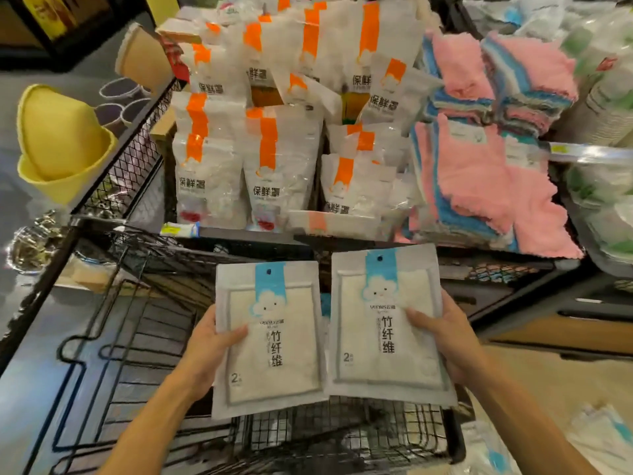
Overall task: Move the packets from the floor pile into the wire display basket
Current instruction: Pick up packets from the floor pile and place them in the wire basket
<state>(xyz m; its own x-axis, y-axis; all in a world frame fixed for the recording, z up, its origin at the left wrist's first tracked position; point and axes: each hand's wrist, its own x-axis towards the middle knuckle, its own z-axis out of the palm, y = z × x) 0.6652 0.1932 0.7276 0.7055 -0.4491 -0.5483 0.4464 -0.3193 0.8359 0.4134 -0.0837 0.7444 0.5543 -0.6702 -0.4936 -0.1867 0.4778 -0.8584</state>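
Observation:
I hold two flat white packets with blue cloud labels side by side above a black wire display basket. My left hand grips the left packet by its left edge, thumb on the front. My right hand grips the right packet by its right edge, thumb across the front. Both packets stand nearly upright, facing me. More blue-label packets lie on the floor at the lower right.
Behind the basket a shelf holds white packets with orange stripes and stacked pink and blue cloths. Yellow bowls and paper cups sit at the left. A black wire rack frame stands at the lower left.

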